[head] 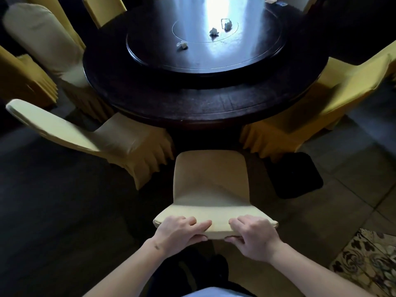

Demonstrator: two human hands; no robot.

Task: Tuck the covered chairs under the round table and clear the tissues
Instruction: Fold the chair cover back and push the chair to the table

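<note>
While the covered chair (211, 185) stands just short of the round counter (205, 99), the left hand (181, 234) and right hand (254, 235) each grip its backrest top, fingers curled over. Its stretchy cover may slip, so the rigid frame beneath is probably the surer hold. Crumpled tissues (214, 32) lie on the turntable (205, 37).

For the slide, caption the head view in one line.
Both hands, left hand and right hand, grip the covered chair's backrest top facing the round table; crumpled tissues remain on the turntable.
</note>
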